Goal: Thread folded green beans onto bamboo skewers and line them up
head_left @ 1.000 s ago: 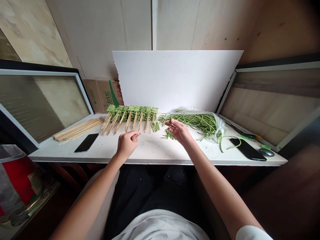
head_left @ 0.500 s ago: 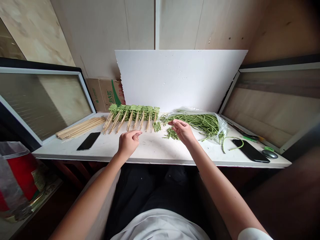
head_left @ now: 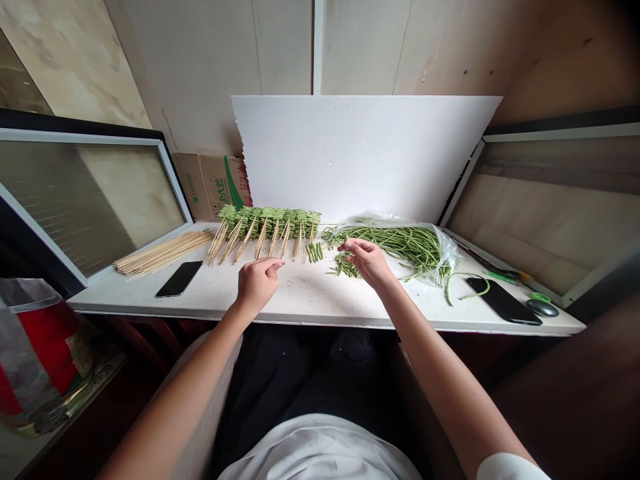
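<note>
White bench (head_left: 310, 303) under both hands, stretching well past each wrist. Beyond the right hand and to its right, a clear plastic bag (head_left: 453, 257) around long green beans (head_left: 400, 241). Beyond the left hand, a row of loaded skewers (head_left: 275, 219), bean ends away, bare handles towards the person: probably a good guide to the length of shaft to leave uncovered. Left of the left hand, a sheaf of bare skewers (head_left: 160, 253).

Left hand (head_left: 257, 283) closed, fingers curled and thumb against forefinger, apparently around a thin skewer, with the shaft itself too fine to make out. Best to hold firm low down, angled towards the right hand (head_left: 373, 263). There, thumb and forefinger pinched together, other fingers loosely bent. A light, square pinch seems wise, with fingertips off the line of the point.

Just left of the right hand, partly behind it, a pile of cut beans (head_left: 345, 268), handy for a short reach. Between the two hands, a short run of green pieces (head_left: 314, 252), side by side, apparently already threaded; better to press them snug and parallel. Smallest, at the right hand's fingertips, apparently one bean piece (head_left: 346, 240): best pierced through its middle, straight across, to avoid splitting.
</note>
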A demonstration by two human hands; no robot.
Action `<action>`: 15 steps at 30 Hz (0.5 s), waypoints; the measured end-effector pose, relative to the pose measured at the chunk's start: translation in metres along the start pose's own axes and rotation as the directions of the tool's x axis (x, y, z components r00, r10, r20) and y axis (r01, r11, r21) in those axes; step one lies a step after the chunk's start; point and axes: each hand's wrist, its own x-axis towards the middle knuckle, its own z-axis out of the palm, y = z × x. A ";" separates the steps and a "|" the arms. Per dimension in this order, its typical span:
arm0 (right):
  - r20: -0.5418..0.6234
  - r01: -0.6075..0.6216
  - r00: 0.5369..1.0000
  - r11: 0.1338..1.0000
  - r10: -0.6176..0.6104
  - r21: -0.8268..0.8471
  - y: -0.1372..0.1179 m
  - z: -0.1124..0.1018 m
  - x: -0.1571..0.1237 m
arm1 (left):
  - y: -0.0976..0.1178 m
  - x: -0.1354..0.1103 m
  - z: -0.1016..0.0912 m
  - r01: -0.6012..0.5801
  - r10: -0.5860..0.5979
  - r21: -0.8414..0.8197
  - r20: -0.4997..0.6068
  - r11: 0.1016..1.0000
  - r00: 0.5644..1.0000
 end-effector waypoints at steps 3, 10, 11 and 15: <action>-0.009 -0.004 1.000 1.000 0.004 -0.018 0.002 -0.001 0.001 | -0.001 0.000 0.001 0.003 -0.003 0.005 0.015 1.000 1.000; -0.034 0.047 0.998 0.996 -0.050 -0.072 0.011 0.001 0.003 | 0.000 0.000 -0.001 0.012 -0.013 0.034 0.014 0.999 1.000; -0.020 0.047 0.999 0.995 -0.048 -0.083 0.013 0.003 0.002 | 0.001 -0.001 -0.001 0.000 -0.001 0.038 0.018 0.999 1.000; 0.043 0.031 0.999 0.996 -0.027 -0.084 0.022 0.015 -0.002 | 0.007 -0.004 0.000 -0.044 0.043 0.044 0.030 0.998 0.999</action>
